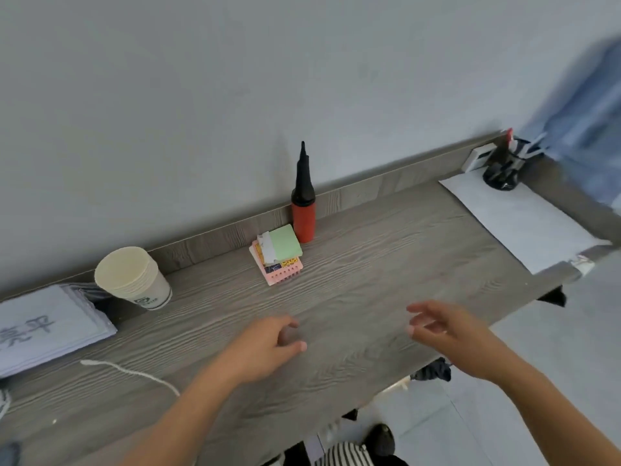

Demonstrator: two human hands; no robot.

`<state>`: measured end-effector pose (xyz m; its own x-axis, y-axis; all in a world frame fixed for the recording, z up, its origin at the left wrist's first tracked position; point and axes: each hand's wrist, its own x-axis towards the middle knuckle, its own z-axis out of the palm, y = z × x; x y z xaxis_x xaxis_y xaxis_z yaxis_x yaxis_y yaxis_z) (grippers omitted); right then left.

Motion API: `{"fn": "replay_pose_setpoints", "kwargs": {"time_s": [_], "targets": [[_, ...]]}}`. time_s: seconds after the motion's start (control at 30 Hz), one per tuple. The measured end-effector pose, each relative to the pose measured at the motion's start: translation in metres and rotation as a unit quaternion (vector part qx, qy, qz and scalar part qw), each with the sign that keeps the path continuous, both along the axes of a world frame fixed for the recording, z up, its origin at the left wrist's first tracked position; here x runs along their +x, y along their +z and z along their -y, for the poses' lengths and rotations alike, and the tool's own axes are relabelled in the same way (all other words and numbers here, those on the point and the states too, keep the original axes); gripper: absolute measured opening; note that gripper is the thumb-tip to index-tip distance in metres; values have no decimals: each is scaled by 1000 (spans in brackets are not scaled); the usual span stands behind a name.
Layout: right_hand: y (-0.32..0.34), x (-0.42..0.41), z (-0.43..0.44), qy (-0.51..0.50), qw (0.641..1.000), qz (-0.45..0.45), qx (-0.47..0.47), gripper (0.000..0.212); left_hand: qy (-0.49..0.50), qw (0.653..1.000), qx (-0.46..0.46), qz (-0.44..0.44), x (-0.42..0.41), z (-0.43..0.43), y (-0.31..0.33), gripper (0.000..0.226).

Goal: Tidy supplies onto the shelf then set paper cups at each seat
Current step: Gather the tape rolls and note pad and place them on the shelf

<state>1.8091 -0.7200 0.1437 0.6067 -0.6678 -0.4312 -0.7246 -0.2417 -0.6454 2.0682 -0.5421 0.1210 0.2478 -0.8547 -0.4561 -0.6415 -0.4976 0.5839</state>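
Observation:
A stack of paper cups [132,279] stands at the back left of the grey wooden shelf [369,264]. A small pile of notebooks and sticky notes [277,257] lies near the back rail, with a red and black hand pump [303,210] upright just behind it. My left hand [265,348] hovers over the shelf's front middle, fingers loosely curled, holding nothing. My right hand [443,331] hangs near the front edge to the right, fingers relaxed and spread, also holding nothing.
A folded white cloth with dark characters [43,327] lies at the far left, a white cord [134,373] in front of it. A white sheet [524,216] and a black pen holder [502,169] sit at the right end. The floor lies beyond the front edge.

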Motion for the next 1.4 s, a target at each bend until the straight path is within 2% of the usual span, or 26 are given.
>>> {"fn": "replay_pose_setpoints", "kwargs": {"time_s": [0.13, 0.33, 0.43, 0.6, 0.87, 1.1, 1.23, 1.4], "targets": [[-3, -76, -44, -84, 996, -14, 14, 34, -22, 998, -5, -62, -41, -1, 5, 40], [-12, -186, -93, -232, 972, 6, 46, 25, 23, 973, 12, -231, -124, 19, 12, 22], [-12, -244, -105, -288, 956, 17, 61, 26, 49, 962, 25, -269, -180, 42, 17, 15], [-7, -353, -106, -390, 918, 37, 59, 26, 9, 964, 22, -265, -284, 95, 30, 15], [-12, -476, -91, -565, 817, 107, 48, 23, -110, 962, 35, -249, -406, 189, 31, 16], [-27, -549, -17, -622, 774, 110, 52, 25, -166, 957, 36, -236, -502, 315, -3, 14], [-6, -594, 41, -632, 770, 83, 20, 26, -240, 941, 26, -236, -572, 402, 13, 15], [5, -658, 87, -686, 722, 84, -17, 25, -331, 915, 16, -229, -677, 497, 33, 14]]}}
